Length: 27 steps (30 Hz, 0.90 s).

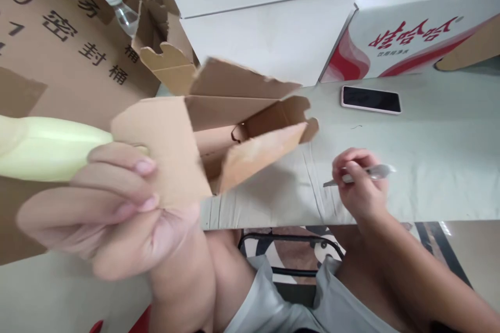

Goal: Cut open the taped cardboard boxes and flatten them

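Note:
Near the camera on the left, my left hand (113, 208) is closed round the edge of a flap of an open cardboard box (253, 153). The box tilts above the table with its flaps spread, and its inside shows. A pale yellow-green object (58, 148) lies behind my left fingers; whether they touch it I cannot tell. At the right, my right hand (361, 184) is closed round a grey utility knife (380, 170), whose blade points left towards the box. The knife is clear of the box.
A phone (371, 99) lies on the cloth-covered table (437, 166). White cartons (269, 31) stand along the back. At the back left are another open cardboard box (167, 65), a clear bottle (125, 16) and a large printed carton (66, 78).

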### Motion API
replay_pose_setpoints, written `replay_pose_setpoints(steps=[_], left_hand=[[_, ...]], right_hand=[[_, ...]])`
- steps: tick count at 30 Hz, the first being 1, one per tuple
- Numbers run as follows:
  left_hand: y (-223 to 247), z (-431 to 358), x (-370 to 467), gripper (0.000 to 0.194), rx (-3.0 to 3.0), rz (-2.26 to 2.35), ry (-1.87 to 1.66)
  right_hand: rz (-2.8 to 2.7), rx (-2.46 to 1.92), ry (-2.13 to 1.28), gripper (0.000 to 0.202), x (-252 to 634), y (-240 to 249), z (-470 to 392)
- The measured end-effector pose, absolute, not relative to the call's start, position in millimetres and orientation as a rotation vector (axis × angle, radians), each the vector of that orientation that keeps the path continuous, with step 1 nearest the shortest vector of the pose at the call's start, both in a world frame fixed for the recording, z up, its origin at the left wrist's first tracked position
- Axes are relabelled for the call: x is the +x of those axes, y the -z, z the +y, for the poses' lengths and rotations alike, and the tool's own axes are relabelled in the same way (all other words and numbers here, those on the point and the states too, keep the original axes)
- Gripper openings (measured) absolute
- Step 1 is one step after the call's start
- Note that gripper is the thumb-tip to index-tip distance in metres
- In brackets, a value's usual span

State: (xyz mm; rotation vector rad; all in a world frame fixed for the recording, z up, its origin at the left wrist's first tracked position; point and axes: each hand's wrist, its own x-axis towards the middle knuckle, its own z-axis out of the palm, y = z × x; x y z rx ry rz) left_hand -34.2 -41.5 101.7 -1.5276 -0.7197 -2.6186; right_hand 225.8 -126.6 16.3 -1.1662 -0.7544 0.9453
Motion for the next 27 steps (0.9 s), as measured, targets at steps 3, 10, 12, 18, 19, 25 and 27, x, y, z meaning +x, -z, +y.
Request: replay_pose_setpoints(steps=[3, 10, 12, 18, 19, 25, 27], left_hand=[[-95.5, -39.9, -30.5, 0.056, -1.802, -0.66, 2.648], [-99.3, -37.4, -17.4, 0.037, -1.641, -0.764, 3.004], [-96.1, -36.6, -10.7, 0.034, -1.624, -0.853, 3.067], [-77.3, -31.3, -2.7, 0.026, -1.565, -1.063, 3.161], [-75.7, -30.0, -4.6, 0.026, -1.568, -1.057, 3.145], [-76.0, -23.7, -21.4, 0.044, -1.701, -1.126, 3.108], [-75.9, -25.2, -26.2, 0.032, -1.913, -1.261, 3.064]], right_hand=[[-0.87, -1.183, -0.774, 0.005, 230.7, -44.8, -142.0], [-1.476, -1.538, -0.606, 0.052, 241.0, -88.8, -139.5], [-1.568, -1.666, -0.438, 0.061, 248.1, -97.5, -131.0], [-1.6, -1.791, -0.154, 0.016, 247.8, -111.3, -127.5], [-1.606, -1.781, -0.159, 0.019, 244.0, -111.3, -130.3], [-1.717, -1.631, -0.501, 0.049, 234.9, -121.0, -143.0], [-1.716, -1.576, -0.635, 0.052, 236.7, -126.7, -142.6]])
